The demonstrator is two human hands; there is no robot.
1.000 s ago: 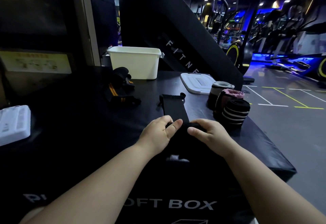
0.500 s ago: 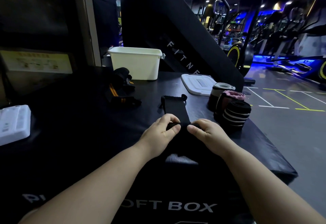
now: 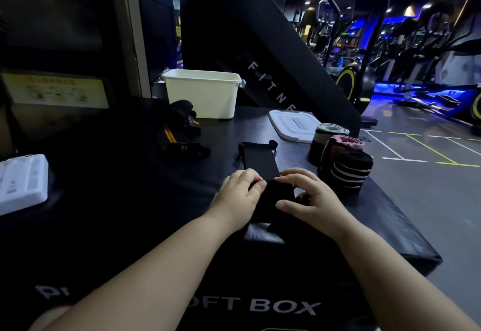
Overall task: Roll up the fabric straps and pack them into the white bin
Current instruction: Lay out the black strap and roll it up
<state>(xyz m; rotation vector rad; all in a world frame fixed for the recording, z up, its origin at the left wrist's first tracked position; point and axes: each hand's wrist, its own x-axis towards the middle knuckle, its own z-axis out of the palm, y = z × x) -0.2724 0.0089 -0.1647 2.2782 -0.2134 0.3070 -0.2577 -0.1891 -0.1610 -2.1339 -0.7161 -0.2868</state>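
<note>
A black fabric strap (image 3: 259,159) lies flat on the black soft box (image 3: 130,200), its far end with a loop pointing away from me. Its near end is rolled into a thick bundle between my hands. My left hand (image 3: 240,196) grips the roll from the left, thumb on top. My right hand (image 3: 309,199) curls round it from the right, fingertips on top. Three rolled straps (image 3: 341,159) stand upright to the right. The white bin (image 3: 203,96) stands open at the back. Unrolled black straps with orange stripes (image 3: 179,132) lie in front of it.
A white lid (image 3: 292,123) lies flat behind the rolled straps. A white ribbed tray (image 3: 22,182) sits at the left edge. The box's right edge drops to the gym floor (image 3: 429,187). A slanted black machine panel (image 3: 260,44) rises behind the bin.
The roll has grown and moved farther along the strap, so less flat strap shows. My right hand has opened wider over the bundle, with its thumb now lower.
</note>
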